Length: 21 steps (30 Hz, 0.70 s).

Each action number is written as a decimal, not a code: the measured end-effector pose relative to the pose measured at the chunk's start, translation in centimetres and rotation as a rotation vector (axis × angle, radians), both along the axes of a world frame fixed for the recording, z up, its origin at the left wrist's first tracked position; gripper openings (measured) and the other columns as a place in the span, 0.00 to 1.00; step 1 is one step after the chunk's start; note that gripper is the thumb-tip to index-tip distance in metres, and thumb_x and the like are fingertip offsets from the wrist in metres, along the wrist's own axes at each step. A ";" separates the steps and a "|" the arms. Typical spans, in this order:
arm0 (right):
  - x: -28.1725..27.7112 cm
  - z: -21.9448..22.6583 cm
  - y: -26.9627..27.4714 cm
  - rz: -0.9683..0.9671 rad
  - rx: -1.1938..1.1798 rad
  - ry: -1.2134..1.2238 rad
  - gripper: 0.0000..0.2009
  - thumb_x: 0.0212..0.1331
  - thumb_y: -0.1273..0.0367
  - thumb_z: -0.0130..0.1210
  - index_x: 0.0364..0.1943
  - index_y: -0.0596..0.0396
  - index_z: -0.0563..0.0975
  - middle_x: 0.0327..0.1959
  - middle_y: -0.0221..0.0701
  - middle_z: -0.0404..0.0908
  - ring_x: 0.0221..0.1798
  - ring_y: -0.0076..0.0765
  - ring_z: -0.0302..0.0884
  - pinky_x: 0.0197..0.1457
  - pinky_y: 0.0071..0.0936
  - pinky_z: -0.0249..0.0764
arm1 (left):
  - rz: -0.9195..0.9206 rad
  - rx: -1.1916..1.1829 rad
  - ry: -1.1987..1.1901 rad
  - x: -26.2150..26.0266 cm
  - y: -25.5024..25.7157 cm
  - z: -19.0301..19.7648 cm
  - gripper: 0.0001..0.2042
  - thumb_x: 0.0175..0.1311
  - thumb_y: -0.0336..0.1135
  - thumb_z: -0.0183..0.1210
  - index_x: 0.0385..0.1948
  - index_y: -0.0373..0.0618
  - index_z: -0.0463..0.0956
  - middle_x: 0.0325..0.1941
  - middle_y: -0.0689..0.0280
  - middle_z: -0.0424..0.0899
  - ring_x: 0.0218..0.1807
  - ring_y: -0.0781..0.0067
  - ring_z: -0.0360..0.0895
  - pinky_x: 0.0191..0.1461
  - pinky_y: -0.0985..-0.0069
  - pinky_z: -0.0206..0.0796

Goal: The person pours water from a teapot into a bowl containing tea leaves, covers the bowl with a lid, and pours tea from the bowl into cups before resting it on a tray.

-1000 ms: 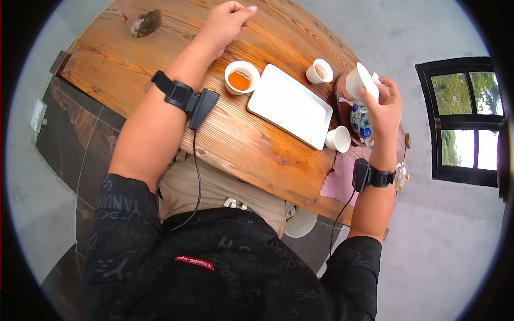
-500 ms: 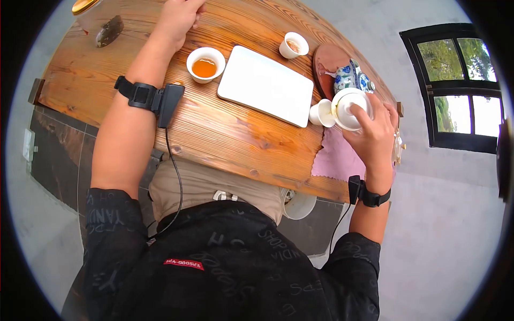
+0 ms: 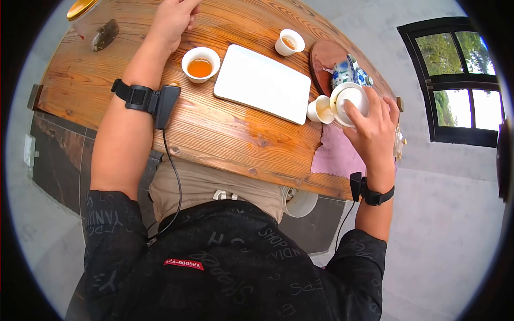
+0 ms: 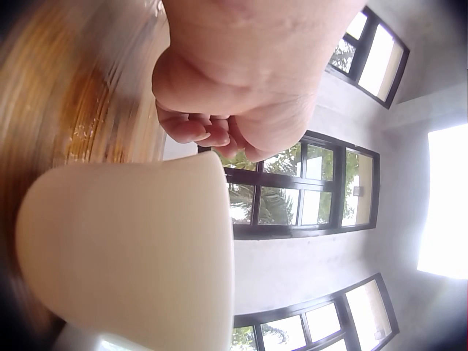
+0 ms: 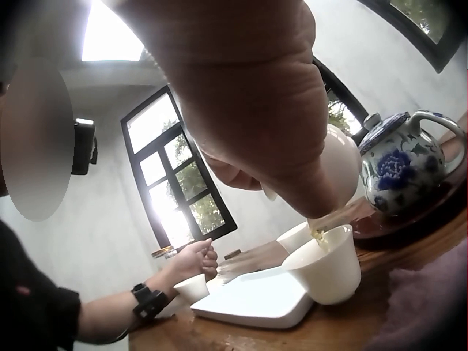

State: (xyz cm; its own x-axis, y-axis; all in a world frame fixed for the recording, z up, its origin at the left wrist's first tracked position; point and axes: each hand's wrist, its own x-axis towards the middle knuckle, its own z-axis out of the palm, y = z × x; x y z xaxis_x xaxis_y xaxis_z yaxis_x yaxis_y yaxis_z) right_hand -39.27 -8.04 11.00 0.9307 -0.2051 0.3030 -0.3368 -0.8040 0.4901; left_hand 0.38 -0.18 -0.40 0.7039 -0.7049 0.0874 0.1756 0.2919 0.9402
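Observation:
My right hand [image 3: 377, 125] grips a white lidded gaiwan [image 3: 354, 92], fingertip on its lid. The gaiwan is tilted, its rim right at a small white teacup [image 3: 314, 109]. In the right wrist view, a thin stream of pale tea drops into that teacup [image 5: 325, 274]. My left hand [image 3: 171, 24] lies over the far side of the table, fingers loosely curled, holding nothing. Closest to it is a wider white cup [image 3: 202, 79] of amber tea, which looms large in the left wrist view.
A white rectangular tray [image 3: 262, 83] lies mid-table. Behind it stands another small teacup [image 3: 284, 50] with some tea. A blue-and-white teapot [image 3: 345, 72] sits on a round brown board [image 3: 324, 53]. A pink cloth [image 3: 334, 152] lies under my right hand. A gold-lidded jar [image 3: 80, 8] stands far left.
My right hand has brought the gaiwan down from beside the teapot to the near teacup and tipped it. Tea now shows in that teacup. The head view has shifted; my left hand stays empty.

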 end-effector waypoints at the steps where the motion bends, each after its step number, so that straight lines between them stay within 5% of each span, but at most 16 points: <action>1: 0.0 0.0 0.0 0.005 -0.002 0.006 0.24 0.29 0.72 0.69 0.38 0.37 0.78 0.53 0.37 0.76 0.48 0.42 0.76 0.62 0.43 0.66 | 0.001 0.001 -0.004 0.0 0.0 0.1 0.13 0.69 0.38 0.59 0.24 0.50 0.68 0.19 0.73 0.68 0.16 0.83 0.61 0.19 0.82 0.54; 21: 0.5 1.0 0.3 -0.009 -0.053 0.065 0.22 0.35 0.71 0.70 0.40 0.36 0.77 0.54 0.37 0.75 0.51 0.42 0.75 0.62 0.43 0.65 | -0.004 0.012 -0.005 -0.3 0.1 0.3 0.12 0.69 0.38 0.58 0.25 0.50 0.68 0.19 0.73 0.67 0.16 0.83 0.61 0.19 0.82 0.54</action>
